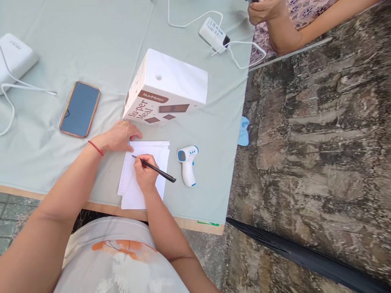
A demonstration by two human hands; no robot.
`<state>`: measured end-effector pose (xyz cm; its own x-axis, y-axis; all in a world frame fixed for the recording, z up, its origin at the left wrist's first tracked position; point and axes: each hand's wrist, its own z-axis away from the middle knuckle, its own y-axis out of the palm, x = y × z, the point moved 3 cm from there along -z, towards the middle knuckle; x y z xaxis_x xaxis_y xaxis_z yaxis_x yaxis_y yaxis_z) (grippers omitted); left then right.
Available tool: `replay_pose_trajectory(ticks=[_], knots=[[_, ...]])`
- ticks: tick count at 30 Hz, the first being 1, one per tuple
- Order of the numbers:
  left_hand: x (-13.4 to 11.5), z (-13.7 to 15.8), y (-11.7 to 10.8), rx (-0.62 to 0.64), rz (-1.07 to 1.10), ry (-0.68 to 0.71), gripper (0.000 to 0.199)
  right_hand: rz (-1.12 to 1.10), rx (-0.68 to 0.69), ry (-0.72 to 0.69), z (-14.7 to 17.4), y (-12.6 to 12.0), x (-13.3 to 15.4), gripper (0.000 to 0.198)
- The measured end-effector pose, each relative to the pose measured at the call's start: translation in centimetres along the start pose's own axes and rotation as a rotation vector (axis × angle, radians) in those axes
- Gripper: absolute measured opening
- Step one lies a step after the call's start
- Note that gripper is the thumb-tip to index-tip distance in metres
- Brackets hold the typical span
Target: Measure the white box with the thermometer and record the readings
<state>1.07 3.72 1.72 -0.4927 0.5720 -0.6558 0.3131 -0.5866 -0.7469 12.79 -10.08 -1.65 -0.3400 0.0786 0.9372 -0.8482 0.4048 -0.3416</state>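
My right hand (146, 171) is closed around a black pen (161, 173), its tip over the upper left part of a white paper sheet (134, 199). Handwriting runs down the left margin of the sheets, too small to read. Beside their top left corner my left hand (122, 136) rests with fingers extended, thumb at the paper's edge. The fingers lie close to the base of a white NutriMotion Super Meal box (177, 81). To the right of the papers lies a white and blue infrared thermometer (187, 165).
A smartphone (80, 109) lies left of the box. Farther left is a white device (15, 57) with a cable. Another white device (214, 34) with cables sits near the far edge, close to another person's hand (265, 11). A stone wall (311, 142) borders the table's right side.
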Motion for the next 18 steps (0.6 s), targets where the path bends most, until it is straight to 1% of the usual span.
replay_pose_trajectory(ticks=[6, 9, 12, 18], knots=[[-0.04, 0.01, 0.02, 0.003, -0.008, -0.004, 0.039, 0.018, 0.005, -0.021, 0.03, 0.02, 0.03, 0.009], [0.03, 0.01, 0.07, 0.002, -0.007, -0.001, 0.039, 0.017, -0.014, -0.029, 0.09, -0.06, -0.06, 0.009], [0.14, -0.01, 0.11, -0.012, 0.000, 0.015, 0.038, 0.020, -0.045, -0.024, 0.15, -0.18, -0.22, 0.010], [0.23, -0.07, 0.17, -0.013, 0.003, 0.016, 0.038, 0.016, -0.040, -0.010, 0.08, -0.15, -0.31, 0.011]])
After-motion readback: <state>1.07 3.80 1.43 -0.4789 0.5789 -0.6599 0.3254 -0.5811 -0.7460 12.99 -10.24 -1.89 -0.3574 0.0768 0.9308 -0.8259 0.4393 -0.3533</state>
